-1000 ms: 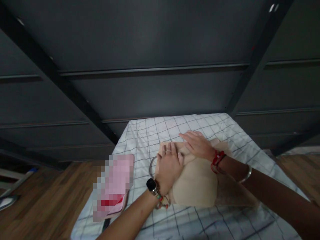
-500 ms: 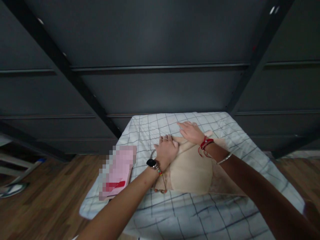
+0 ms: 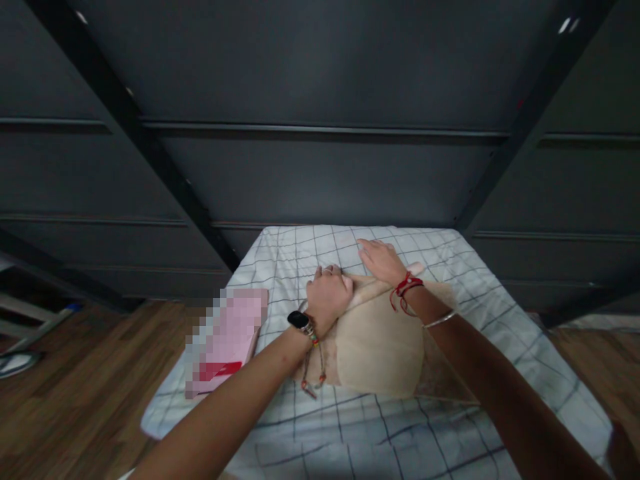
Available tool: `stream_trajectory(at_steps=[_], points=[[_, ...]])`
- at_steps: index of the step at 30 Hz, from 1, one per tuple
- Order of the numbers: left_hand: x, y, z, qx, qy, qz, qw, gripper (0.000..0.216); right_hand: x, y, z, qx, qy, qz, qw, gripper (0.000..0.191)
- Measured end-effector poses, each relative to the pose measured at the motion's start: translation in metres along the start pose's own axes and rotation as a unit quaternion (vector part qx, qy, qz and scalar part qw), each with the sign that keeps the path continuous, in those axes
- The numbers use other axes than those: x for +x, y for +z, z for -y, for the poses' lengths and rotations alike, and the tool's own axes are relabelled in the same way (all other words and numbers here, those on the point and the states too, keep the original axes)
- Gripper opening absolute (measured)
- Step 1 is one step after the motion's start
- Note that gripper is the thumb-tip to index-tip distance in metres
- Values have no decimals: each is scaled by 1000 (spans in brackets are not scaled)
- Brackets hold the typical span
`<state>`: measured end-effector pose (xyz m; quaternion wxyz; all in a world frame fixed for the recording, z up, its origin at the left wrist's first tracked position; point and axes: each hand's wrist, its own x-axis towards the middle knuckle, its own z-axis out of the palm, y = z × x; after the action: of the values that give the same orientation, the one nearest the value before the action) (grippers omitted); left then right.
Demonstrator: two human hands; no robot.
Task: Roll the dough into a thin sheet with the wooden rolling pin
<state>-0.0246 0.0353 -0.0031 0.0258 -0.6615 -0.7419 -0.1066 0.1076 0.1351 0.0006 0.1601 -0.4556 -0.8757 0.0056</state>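
Note:
A pair of beige briefs (image 3: pixel 380 347) lies spread on the white checked cloth, with a smooth middle panel and thinner, lace-like sides. Its upper edge is folded over in a slanting strip. My left hand (image 3: pixel 330 291) has its fingers curled down at the upper left of the fabric, closed on that edge; the fingertips are hidden. With fingers stretched out to the left, my right hand (image 3: pixel 383 260) rests on or just over the folded strip. A dark watch and beaded bracelet are on the left wrist; red cord and a silver bangle are on the right.
A pink flat item (image 3: pixel 240 327) with a red patch, partly blurred out, lies at the cloth's left. The checked cloth (image 3: pixel 320 240) covers a raised surface against a dark panelled wall (image 3: pixel 320 173). Wooden floor (image 3: pixel 120 360) and a pale chair-like frame (image 3: pixel 30 320) appear at left.
The view has shifted slightly. Both hands stay on the briefs in nearly the same pose, and the hanging bracelet cord on the left wrist has swung a little.

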Motion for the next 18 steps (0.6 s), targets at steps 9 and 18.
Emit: stream_trajectory(at_steps=[9,18], points=[[7,-6,5,15,-6,28,999,39,13,2,1,-4,7,8,1000,41],[-3,-8,-1,8,-27,30,999,38,4,-3,4,-6,19,21,1000,36]])
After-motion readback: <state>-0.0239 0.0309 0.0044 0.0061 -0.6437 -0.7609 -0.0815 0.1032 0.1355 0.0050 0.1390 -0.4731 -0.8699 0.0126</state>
